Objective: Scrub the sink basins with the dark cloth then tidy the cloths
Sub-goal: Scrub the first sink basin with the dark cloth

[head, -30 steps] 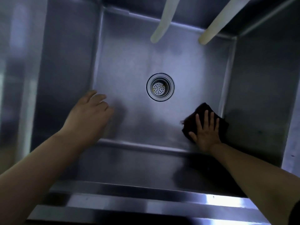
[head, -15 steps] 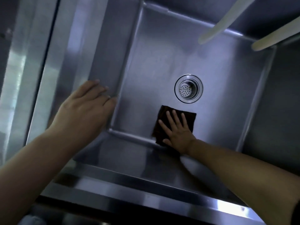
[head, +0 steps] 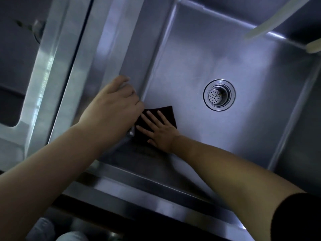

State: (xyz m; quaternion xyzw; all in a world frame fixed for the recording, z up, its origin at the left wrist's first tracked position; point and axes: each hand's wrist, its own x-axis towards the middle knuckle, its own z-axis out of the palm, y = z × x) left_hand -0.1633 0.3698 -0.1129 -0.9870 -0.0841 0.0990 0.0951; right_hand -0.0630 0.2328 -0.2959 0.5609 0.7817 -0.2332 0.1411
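The right hand [head: 161, 131] is lying flat with its fingers spread, pressing one dark cloth [head: 169, 113] onto the floor of the sink basin [head: 217, 54], in the near left corner. The left hand [head: 112, 108] is hovering just beside it, loosely curled and holding nothing, and it is covering the cloth's left edge and the corner seam from view. Beyond the right fingertips, well apart from the cloth, one round drain strainer [head: 219, 95] is sitting in the basin floor. Farther off, two pale hoses [head: 271, 20] are hanging over the far right corner. Left of the left hand, a steel divider [head: 69, 66] is separating this basin from a second basin [head: 15, 70]. No writing is showing anywhere.
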